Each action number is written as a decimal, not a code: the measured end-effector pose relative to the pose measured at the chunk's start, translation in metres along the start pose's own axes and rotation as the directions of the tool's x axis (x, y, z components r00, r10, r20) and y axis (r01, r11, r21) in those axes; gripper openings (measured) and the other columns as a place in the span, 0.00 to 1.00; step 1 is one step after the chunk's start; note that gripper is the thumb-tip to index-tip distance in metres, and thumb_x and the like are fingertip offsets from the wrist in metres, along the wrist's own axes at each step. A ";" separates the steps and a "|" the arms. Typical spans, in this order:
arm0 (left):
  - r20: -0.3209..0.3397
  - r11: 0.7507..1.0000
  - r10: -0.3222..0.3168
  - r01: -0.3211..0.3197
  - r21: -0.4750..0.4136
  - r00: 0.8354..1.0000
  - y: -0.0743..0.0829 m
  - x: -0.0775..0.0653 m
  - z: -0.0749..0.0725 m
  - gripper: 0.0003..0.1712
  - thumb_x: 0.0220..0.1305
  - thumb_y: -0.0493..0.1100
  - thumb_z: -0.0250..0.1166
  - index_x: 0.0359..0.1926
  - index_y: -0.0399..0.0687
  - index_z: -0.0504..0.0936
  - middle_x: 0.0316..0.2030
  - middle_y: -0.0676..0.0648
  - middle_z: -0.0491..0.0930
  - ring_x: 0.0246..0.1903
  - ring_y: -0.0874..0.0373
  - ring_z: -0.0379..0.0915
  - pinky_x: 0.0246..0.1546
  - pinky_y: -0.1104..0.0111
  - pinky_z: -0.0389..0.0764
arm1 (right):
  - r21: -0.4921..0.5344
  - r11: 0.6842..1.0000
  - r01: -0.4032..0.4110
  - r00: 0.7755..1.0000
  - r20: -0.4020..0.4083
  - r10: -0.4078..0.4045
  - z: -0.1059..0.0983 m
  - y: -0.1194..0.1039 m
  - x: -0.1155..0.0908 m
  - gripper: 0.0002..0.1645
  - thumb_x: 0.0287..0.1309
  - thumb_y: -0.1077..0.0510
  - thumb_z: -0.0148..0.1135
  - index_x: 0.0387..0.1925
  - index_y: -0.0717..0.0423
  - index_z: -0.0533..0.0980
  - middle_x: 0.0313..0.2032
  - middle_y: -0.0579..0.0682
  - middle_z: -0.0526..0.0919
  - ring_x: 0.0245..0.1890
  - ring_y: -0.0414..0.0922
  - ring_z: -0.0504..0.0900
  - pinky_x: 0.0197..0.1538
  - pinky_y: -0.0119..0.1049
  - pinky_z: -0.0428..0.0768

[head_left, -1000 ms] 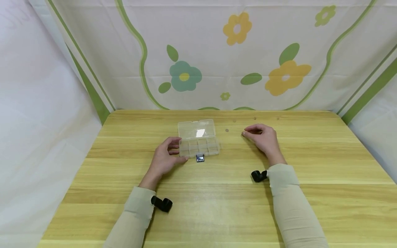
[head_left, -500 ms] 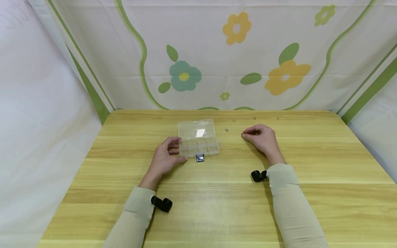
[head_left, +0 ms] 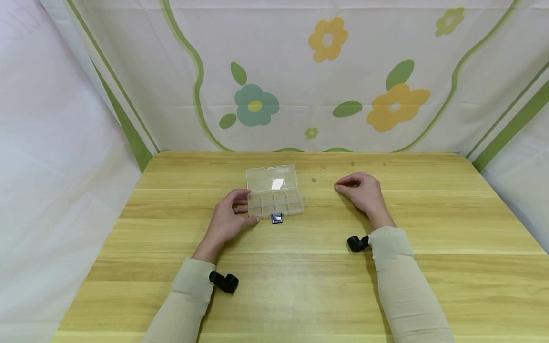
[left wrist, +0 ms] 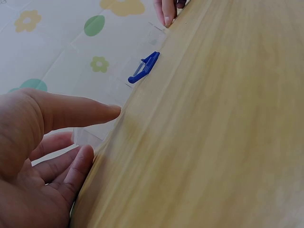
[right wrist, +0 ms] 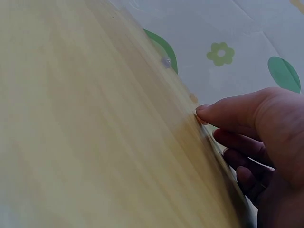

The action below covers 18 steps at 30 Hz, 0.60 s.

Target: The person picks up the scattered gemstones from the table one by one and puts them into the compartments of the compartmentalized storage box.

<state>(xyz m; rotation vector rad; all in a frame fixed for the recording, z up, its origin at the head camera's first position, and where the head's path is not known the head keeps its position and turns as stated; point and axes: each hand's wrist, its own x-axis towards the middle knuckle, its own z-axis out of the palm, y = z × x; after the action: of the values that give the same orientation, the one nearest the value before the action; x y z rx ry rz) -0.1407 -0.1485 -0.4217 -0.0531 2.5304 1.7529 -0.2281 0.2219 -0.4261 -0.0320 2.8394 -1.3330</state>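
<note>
A clear plastic compartment box (head_left: 275, 202) stands with its lid (head_left: 263, 178) tilted back and a blue latch (head_left: 277, 218) hanging at the front; the latch (left wrist: 145, 69) shows larger in the left wrist view. My left hand (head_left: 229, 216) holds the box's left end, thumb at the front corner and fingers along the side. To the right of the box, my right hand (head_left: 362, 190) pinches a small bead between thumb and index fingertips, low over the table. The fingertips (right wrist: 203, 110) mostly hide that bead.
Several small beads lie on the wooden table (head_left: 283, 286) toward its back edge: a greyish bead (head_left: 314, 180), a pale bead (head_left: 323, 166), a dark bead (head_left: 352, 163) and another bead (head_left: 384, 164). A flower-printed curtain (head_left: 296, 95) hangs behind.
The right fingertips have closed a little more around the small bead, covering more of it. My left hand and the box have stayed put.
</note>
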 end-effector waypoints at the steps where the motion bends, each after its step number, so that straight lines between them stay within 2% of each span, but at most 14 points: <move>1: 0.000 1.000 -0.001 0.001 0.001 1.000 0.000 0.000 0.000 0.45 0.52 0.28 0.82 0.72 0.44 0.76 0.63 0.37 0.79 0.61 0.42 0.80 0.67 0.53 0.85 | 0.001 1.000 -0.002 1.000 0.003 0.002 0.000 0.000 0.000 0.16 0.69 0.49 0.74 0.51 0.54 0.88 0.56 0.56 0.84 0.55 0.54 0.82 0.59 0.47 0.81; 7: 0.000 1.000 -0.003 0.003 0.003 1.000 0.000 0.000 0.000 0.45 0.53 0.28 0.82 0.72 0.44 0.76 0.64 0.37 0.79 0.61 0.42 0.80 0.67 0.53 0.85 | 0.029 0.999 -0.022 1.000 0.011 0.022 -0.001 -0.003 -0.001 0.18 0.69 0.45 0.73 0.52 0.51 0.88 0.54 0.55 0.88 0.54 0.52 0.84 0.59 0.44 0.81; 11: 0.001 1.000 0.001 -0.001 -0.001 1.000 0.000 0.000 0.000 0.45 0.53 0.28 0.82 0.72 0.44 0.76 0.64 0.37 0.79 0.61 0.42 0.79 0.67 0.53 0.84 | 0.056 0.998 -0.027 1.000 0.002 0.027 0.000 -0.005 -0.001 0.19 0.69 0.42 0.72 0.51 0.50 0.89 0.51 0.54 0.89 0.50 0.50 0.83 0.54 0.39 0.81; 18: 0.003 1.000 0.012 -0.012 -0.003 1.000 0.000 0.000 0.000 0.45 0.53 0.28 0.81 0.71 0.43 0.76 0.64 0.37 0.79 0.62 0.43 0.79 0.67 0.53 0.84 | 0.078 0.997 -0.007 1.000 0.011 0.006 0.005 -0.010 0.000 0.18 0.69 0.43 0.72 0.50 0.49 0.89 0.48 0.53 0.89 0.47 0.48 0.82 0.46 0.36 0.82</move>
<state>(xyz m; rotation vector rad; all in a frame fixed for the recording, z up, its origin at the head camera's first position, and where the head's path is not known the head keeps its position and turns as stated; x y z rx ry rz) -0.1403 -0.1481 -0.4216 -0.0350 2.5315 1.7595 -0.2281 0.2118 -0.4219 -0.0295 2.7738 -1.4361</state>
